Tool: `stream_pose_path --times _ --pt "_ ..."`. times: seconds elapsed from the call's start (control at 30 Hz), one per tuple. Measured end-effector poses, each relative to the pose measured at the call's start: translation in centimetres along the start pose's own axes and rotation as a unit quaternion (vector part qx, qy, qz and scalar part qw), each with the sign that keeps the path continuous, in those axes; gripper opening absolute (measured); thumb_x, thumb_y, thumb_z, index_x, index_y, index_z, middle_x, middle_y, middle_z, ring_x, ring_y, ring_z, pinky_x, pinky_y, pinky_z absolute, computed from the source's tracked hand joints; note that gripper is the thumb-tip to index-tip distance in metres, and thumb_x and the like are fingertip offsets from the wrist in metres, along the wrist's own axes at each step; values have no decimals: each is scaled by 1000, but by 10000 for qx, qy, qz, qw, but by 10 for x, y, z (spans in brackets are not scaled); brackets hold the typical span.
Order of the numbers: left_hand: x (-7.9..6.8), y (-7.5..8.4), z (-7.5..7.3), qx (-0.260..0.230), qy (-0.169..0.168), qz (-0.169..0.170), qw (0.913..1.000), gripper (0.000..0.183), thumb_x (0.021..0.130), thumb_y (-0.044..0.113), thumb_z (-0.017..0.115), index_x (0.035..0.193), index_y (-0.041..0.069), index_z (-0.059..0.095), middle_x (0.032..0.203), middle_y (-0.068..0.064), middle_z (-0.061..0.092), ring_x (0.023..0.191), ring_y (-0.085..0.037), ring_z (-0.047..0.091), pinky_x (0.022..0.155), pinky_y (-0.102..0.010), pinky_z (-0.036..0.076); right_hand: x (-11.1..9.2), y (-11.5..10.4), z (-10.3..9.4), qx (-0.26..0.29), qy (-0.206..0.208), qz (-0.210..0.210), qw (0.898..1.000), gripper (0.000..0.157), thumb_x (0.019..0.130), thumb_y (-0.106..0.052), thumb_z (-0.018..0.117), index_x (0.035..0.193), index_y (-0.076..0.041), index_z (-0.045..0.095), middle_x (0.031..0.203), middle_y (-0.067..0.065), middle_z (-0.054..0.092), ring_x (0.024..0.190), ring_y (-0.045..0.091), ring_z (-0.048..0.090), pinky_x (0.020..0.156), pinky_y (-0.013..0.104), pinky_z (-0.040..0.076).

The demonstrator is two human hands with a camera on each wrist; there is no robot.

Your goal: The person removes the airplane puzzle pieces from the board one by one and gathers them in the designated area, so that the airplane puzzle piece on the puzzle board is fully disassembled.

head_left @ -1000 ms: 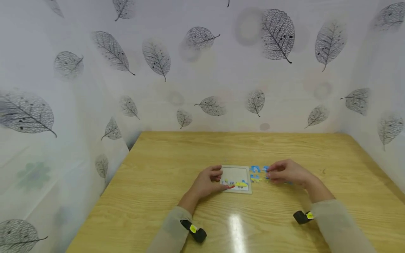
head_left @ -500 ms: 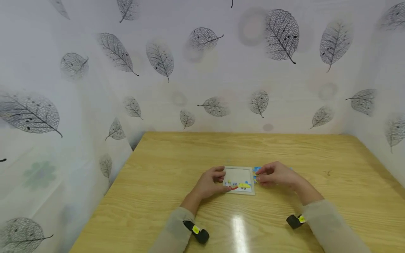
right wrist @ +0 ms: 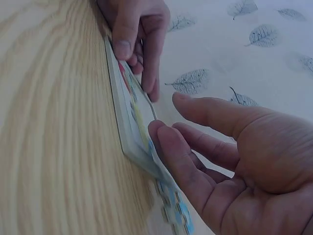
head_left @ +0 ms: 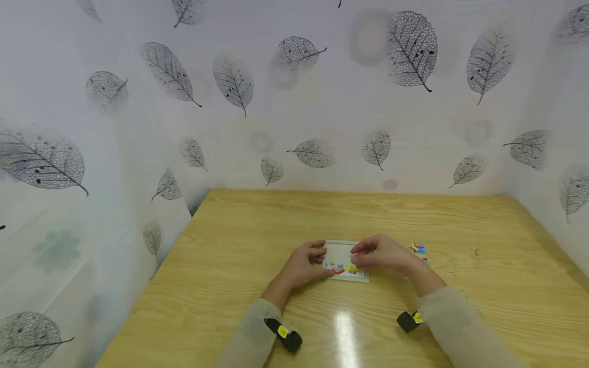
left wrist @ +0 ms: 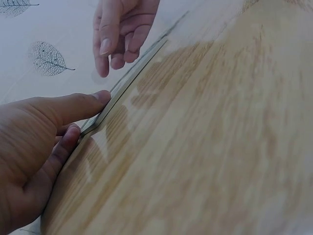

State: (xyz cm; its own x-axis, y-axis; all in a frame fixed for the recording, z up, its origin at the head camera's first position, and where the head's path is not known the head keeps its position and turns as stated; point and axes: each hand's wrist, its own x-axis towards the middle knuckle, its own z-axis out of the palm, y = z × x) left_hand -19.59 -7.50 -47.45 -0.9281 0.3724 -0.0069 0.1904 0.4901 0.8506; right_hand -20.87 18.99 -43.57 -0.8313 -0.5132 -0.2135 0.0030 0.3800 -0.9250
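A square, pale-framed puzzle tray [head_left: 366, 276] rests on the table, with colourful pieces fitted along its near side. My left hand [head_left: 303, 263] grips its left side, thumb on the near corner and fingers along the edge, as the left wrist view shows. Over the tray's right part hovers my right hand [head_left: 384, 255], its thumb and index finger apart and no piece showing between them. In the right wrist view, blue loose jigsaw pieces [right wrist: 171, 208] lie just beyond the tray's right end; in the head view my right hand hides them.
More loose jigsaw pieces [head_left: 417, 248] lie right of my right hand. The wooden table [head_left: 221, 245] reaches back to a leaf-patterned curtain [head_left: 230, 153], which also closes off both sides. Black wrist cameras [head_left: 291, 341] hang from both sleeves.
My right hand has moved left, from above the loose pieces to over the tray's right part, uncovering some pieces at its right. My left hand keeps its hold on the tray.
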Motion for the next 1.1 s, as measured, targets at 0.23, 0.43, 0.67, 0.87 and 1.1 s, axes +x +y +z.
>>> stream_pose_path --times 0.23,0.43,0.67,0.87,1.1 --pt "2 -5 1 -69 -20 138 9999 66 77 29 88 133 4 63 150 2 51 113 -15 61 99 -32 51 7 -8 14 -92 -178 -107 9997 43 91 -19 73 123 8 64 102 11 73 89 16 71 80 33 60" --pt "1 -4 0 -134 -92 158 9997 66 78 29 87 134 4 63 150 1 51 113 -15 61 98 -32 51 13 -11 23 3 -277 -83 9996 40 93 -14 70 124 10 62 101 15 73 88 23 73 79 36 61" --pt "0 -3 -2 -163 -137 185 9996 67 79 28 86 136 3 60 151 0 49 114 -17 61 99 -34 51 19 -14 34 -86 -357 -114 9993 36 96 -11 64 123 12 61 102 19 73 87 22 73 78 37 61" --pt "0 -3 -1 -67 -125 88 9999 66 80 33 85 135 4 62 152 3 49 118 -16 60 101 -35 51 20 -19 41 -514 -274 -63 9983 29 99 -7 57 121 10 64 95 14 73 80 18 70 73 34 61" --pt "-1 -2 -1 -31 -125 12 9999 66 80 35 85 135 6 62 152 5 49 118 -15 59 102 -36 50 21 -22 41 -581 -398 36 9975 26 100 -6 54 119 8 65 92 12 72 79 17 69 73 33 60"
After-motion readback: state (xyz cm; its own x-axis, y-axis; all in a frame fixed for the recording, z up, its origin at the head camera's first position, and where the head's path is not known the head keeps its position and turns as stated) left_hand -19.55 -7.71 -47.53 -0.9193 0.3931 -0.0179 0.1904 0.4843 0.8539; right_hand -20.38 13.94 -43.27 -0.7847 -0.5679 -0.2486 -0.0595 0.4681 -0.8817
